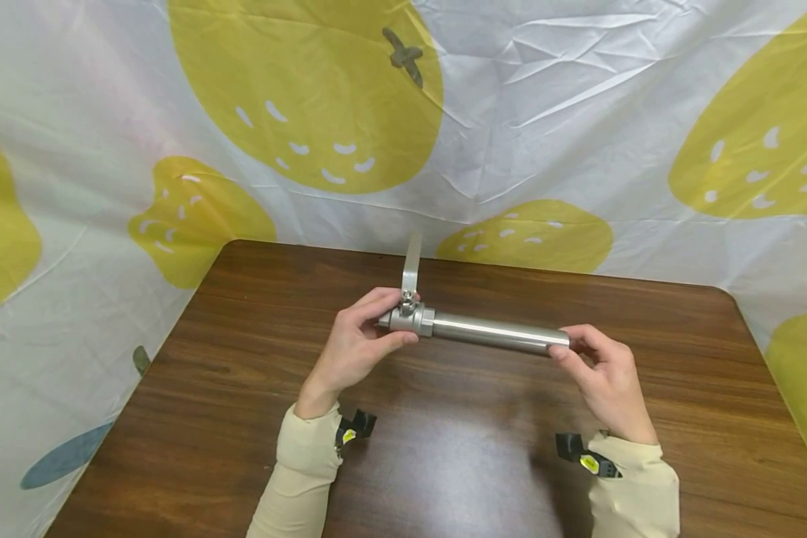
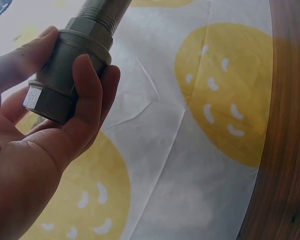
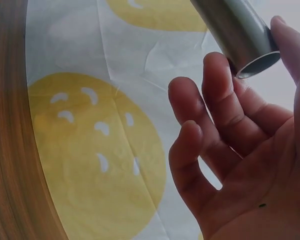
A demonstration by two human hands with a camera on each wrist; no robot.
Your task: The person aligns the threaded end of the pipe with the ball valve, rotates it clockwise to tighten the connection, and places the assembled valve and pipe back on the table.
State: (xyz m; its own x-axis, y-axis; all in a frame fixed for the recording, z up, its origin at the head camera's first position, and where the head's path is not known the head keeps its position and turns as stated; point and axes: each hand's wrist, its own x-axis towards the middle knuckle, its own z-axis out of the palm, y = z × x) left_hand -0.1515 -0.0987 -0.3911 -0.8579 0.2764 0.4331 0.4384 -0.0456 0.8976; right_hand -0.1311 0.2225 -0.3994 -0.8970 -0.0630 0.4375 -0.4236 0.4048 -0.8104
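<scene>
A metal ball valve (image 1: 404, 320) with a long flat lever handle (image 1: 411, 269) is joined to a smooth steel pipe (image 1: 498, 332). My left hand (image 1: 359, 344) grips the valve body, thumb on the near side and fingers behind. In the left wrist view, the valve's hex end (image 2: 50, 102) lies within the curled fingers, and threads (image 2: 97, 22) show where the pipe enters. My right hand (image 1: 608, 377) pinches the pipe's free end between thumb and fingers. That end's open rim (image 3: 257, 65) shows in the right wrist view, where other fingers curl loosely below it.
Both hands hold the assembly above a brown wood-grain table (image 1: 195, 403). A white cloth with yellow fruit prints (image 1: 350, 209) hangs behind the table's far edge and along its sides. Black camera mounts sit on both wrists.
</scene>
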